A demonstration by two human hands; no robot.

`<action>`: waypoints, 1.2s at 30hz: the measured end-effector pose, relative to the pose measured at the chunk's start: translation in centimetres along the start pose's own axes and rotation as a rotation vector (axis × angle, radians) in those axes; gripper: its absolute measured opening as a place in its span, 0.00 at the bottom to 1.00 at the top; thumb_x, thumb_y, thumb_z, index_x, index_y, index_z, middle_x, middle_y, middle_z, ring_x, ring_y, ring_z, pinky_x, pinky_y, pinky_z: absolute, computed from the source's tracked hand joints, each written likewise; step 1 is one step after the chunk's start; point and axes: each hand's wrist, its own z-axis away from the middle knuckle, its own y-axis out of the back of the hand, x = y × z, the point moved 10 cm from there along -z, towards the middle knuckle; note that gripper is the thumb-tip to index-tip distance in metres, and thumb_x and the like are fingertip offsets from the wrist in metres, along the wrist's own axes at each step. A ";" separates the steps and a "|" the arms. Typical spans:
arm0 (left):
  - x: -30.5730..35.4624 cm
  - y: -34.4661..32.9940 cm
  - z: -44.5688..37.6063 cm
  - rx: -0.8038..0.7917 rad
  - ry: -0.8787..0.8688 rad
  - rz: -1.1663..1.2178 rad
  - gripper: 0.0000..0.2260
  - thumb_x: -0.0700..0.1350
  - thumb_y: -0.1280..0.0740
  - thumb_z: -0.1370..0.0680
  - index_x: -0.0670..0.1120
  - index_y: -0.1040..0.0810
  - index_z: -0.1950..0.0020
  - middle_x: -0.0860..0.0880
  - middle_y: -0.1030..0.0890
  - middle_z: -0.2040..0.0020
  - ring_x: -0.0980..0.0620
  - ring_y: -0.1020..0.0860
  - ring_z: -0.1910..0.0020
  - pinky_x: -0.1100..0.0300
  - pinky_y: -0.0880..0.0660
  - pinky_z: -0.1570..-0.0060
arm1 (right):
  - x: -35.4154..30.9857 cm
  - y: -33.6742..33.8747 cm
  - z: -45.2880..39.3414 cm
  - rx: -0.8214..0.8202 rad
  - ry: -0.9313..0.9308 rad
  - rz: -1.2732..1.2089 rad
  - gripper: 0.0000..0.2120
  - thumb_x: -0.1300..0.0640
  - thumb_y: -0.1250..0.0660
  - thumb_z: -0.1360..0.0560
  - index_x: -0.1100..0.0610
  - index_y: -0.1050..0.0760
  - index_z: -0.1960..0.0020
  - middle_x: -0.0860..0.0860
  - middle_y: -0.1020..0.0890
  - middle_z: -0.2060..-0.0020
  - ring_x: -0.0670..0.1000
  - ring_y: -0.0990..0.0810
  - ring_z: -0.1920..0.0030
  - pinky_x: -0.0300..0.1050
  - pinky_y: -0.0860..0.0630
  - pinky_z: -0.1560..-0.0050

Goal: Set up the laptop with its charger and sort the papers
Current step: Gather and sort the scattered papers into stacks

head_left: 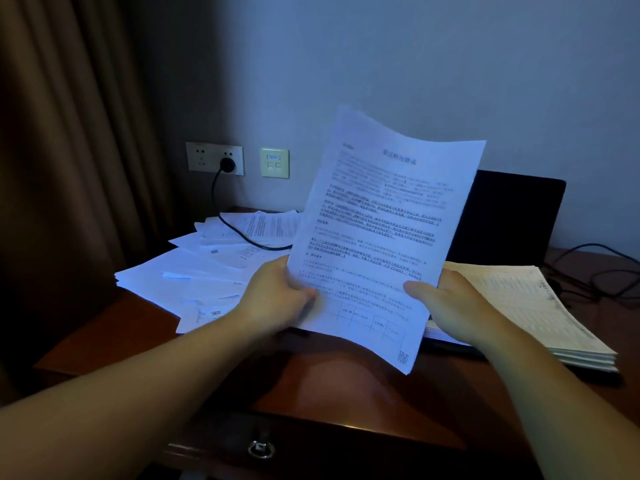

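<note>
Left hand point(277, 296) gripping sheet point(381, 237), laptop point(512, 216) half-hidden

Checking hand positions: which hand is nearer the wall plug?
Left. The left hand grips the sheet just below and right of the plug; the right hand holds the sheet's far edge.

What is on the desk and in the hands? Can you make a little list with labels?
held: a printed sheet, raised over the desk
left hand: grips the sheet's left edge
right hand: holds its right edge, thumb on the front
left of desk: loose papers, spread untidily
right of desk: neat stack
laptop: open behind the sheet, screen dark
plug: in the wall socket, its cable running over the loose papers
</note>
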 end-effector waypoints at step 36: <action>3.2 -20.0 -3.7 -0.147 0.397 0.297 0.11 0.40 0.35 0.18 0.43 0.20 0.36 0.45 0.18 0.40 0.47 0.15 0.61 0.61 0.17 0.65 | 13.1 5.5 -0.1 0.629 -0.533 -0.748 0.10 0.59 0.44 0.18 0.56 0.25 0.53 0.52 0.28 0.68 0.47 0.34 0.74 0.35 0.39 0.81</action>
